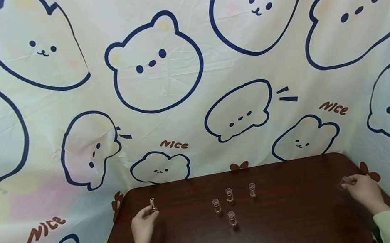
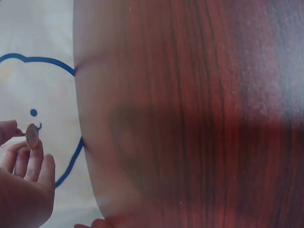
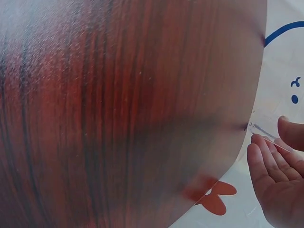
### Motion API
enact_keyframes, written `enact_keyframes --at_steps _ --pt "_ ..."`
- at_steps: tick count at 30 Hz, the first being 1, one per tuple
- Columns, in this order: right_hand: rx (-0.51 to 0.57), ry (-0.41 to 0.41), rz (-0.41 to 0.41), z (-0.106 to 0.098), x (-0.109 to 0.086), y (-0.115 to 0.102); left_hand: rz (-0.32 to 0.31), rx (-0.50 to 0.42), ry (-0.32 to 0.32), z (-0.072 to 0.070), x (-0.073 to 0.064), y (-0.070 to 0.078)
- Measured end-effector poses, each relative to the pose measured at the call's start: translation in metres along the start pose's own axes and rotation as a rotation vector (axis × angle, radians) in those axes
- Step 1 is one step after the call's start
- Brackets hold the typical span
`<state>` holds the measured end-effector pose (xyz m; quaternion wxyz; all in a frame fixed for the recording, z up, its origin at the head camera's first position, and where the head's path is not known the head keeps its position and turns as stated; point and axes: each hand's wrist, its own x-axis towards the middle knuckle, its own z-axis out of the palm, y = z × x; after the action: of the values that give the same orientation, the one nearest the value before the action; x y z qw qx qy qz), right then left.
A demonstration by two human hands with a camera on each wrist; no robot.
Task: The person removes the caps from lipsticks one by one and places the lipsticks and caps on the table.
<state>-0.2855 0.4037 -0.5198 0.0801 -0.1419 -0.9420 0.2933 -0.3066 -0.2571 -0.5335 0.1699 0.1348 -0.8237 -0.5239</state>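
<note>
At the left side of the brown table, my left hand (image 1: 144, 225) pinches a small stemmed piece (image 1: 152, 204) between thumb and fingers. In the left wrist view this piece shows a round disc (image 2: 32, 136) on a thin stem, held beside the thumb. Over on the right side, my right hand (image 1: 364, 190) pinches a clear see-through object (image 3: 263, 130), whose exact kind I cannot tell. Several small clear glasses stand upright between the hands: a front one (image 1: 232, 219), a left one (image 1: 217, 206), a back one (image 1: 229, 195) and a right one (image 1: 252, 190).
The dark wood-grain table (image 1: 288, 216) has rounded far corners. A pale cloth (image 1: 159, 85) printed with blue-outlined bears hangs behind the table and along both sides, close to its edges.
</note>
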Motion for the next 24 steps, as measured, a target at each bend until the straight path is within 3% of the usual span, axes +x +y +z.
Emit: enact_keyframes --at_steps 9,18,24 --pt "-0.028 -0.019 0.017 0.005 0.001 0.009 -0.003 0.051 0.031 -0.005 0.000 -0.010" --pt "-0.008 -0.046 0.105 0.012 0.000 0.014 -0.003 0.079 0.054 -0.006 0.005 -0.020" --pt "-0.010 -0.027 0.083 0.017 -0.003 0.018 -0.008 0.077 0.052 -0.008 0.004 -0.022"
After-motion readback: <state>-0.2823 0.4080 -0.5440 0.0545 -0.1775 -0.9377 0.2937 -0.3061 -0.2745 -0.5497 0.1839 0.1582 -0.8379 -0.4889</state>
